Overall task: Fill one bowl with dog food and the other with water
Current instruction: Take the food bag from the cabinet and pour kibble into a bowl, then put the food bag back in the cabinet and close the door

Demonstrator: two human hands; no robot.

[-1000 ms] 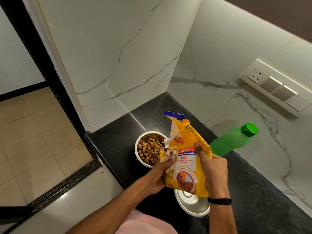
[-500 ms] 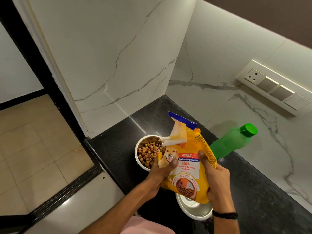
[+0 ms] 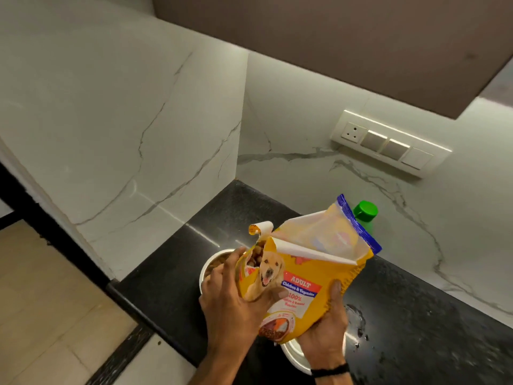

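Bag (image 3: pixel 302 276) has tipped back up off the kibble bowl (image 3: pixel 207 270), left grip (image 3: pixel 236 301) clamping its torn corner, right grip (image 3: pixel 327 337) clasping the lower edge; keep it upright, park it on the tabletop (image 3: pixel 416 329) clear of the second bowl (image 3: pixel 294 359), then go for the bottle (image 3: pixel 366 211).

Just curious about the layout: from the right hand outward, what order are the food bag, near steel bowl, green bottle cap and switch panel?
1. food bag: gripped in the right hand.
2. near steel bowl: just beneath that hand.
3. green bottle cap: behind the bag, to the right.
4. switch panel: farthest back, up high.
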